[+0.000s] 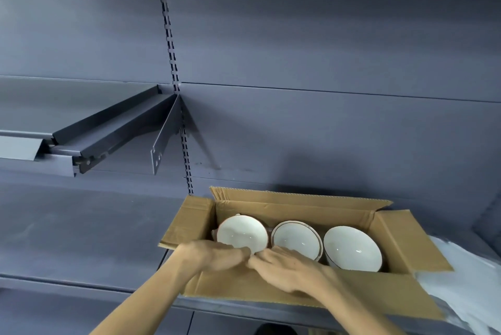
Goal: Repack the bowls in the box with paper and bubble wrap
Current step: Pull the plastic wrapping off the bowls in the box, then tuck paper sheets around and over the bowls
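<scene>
Three white bowls sit in a row inside the open cardboard box point(385, 231), rims up and tipped a little toward the viewer: the left bowl point(242, 234), the middle bowl point(295, 238) with a thin brown line round its rim, and the right bowl point(352, 248). They stand almost touching one another, and the row runs along the box's long axis, left to right across the shelf point(81, 239).

Both hands meet at the near wall of the box, just in front of the gap between the left and middle bowls. The left hand point(214, 254) comes in from the lower left, the right hand point(287, 271) from the lower right, fingertips nearly touching. They seem to pinch something small and pale at the left bowl's near rim, perhaps a paper edge, but I cannot tell whether either grip is actually closed on anything. The left hand is nearer the left bowl; the right hand lies over the near flap, closer to the middle bowl.

The bowls lie straight ahead of and just beyond the fingers. The far flap stands upright and the side flaps splay outward, so the way up and out is open. White wrapping point(466, 288) lies heaped on the shelf to the right of the box.
</scene>
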`<state>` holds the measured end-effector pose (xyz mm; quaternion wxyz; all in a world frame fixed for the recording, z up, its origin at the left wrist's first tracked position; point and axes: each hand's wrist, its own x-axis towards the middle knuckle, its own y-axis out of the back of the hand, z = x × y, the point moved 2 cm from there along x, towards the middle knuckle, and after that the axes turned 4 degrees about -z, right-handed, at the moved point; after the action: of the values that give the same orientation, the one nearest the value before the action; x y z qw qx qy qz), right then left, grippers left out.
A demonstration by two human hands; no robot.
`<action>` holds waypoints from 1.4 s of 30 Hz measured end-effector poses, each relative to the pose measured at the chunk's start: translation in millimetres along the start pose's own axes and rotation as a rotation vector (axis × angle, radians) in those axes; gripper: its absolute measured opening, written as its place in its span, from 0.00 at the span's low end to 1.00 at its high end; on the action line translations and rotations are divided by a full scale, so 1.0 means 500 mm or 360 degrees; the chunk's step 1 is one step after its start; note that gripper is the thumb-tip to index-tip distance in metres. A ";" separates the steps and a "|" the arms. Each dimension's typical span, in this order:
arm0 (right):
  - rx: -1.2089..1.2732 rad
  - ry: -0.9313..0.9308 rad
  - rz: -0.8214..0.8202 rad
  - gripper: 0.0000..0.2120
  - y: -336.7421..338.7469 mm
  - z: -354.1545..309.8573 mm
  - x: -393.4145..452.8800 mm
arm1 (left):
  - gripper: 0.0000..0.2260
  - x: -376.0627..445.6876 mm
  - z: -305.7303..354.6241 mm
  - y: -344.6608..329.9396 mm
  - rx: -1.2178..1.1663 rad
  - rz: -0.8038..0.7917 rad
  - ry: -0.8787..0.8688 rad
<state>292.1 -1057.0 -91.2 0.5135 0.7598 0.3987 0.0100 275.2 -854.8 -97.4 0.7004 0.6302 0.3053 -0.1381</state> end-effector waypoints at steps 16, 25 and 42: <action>0.0088 0.0147 0.0565 0.20 0.078 0.116 -0.103 | 0.14 -0.057 0.239 0.091 0.0165 0.0624 -0.0924; 0.0172 -0.0489 0.1803 0.12 0.142 0.474 -0.397 | 0.12 -0.052 0.603 0.069 -0.0322 0.0927 -0.1515; -0.0136 -0.1289 0.0987 0.15 0.021 0.700 -0.450 | 0.11 -0.028 0.749 0.010 -0.0155 0.0574 -0.1805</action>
<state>293.6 -1467.3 -159.6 0.6302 0.7637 -0.0772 -0.1170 362.5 -1218.5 -77.7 0.7946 0.4672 -0.2222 -0.3178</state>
